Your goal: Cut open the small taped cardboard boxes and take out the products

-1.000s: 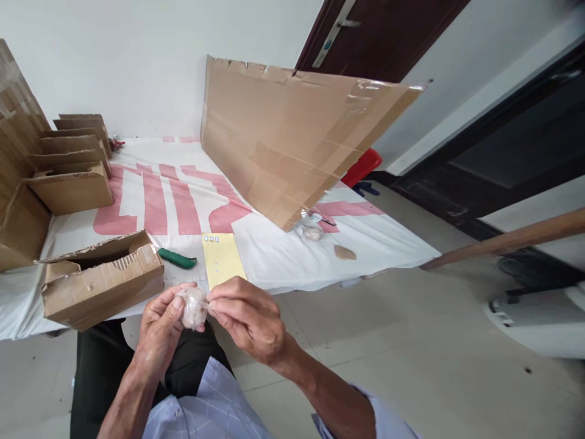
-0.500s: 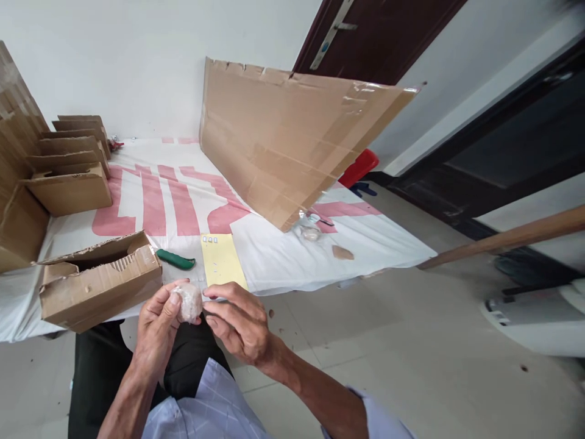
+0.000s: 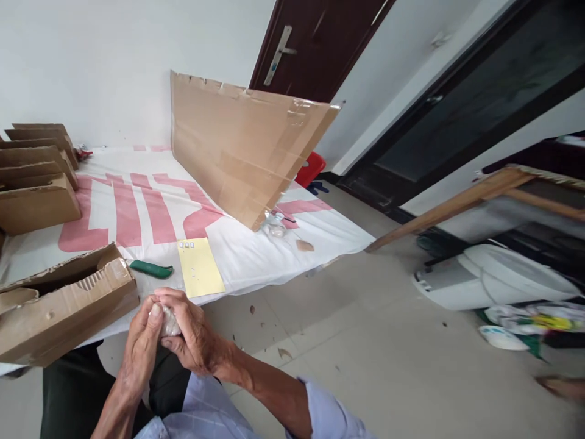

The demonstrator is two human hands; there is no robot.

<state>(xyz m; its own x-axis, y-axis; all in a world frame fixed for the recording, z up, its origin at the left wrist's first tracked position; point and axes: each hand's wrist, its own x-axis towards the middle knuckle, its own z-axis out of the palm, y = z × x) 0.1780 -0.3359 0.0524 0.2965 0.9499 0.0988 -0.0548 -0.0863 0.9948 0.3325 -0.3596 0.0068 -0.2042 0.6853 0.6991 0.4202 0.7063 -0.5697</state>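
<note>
Since the left hand and right hand are cupped together around it, the pale lump shows only in part, in front of the near edge of the table. The nearest box runs out of view at left; floor spreads out rightward.

No txt can be read for sure: lg. red block shapes are printed on white cloth; sm. marks are seen on yellow paper (too tiny to be made out).
</note>
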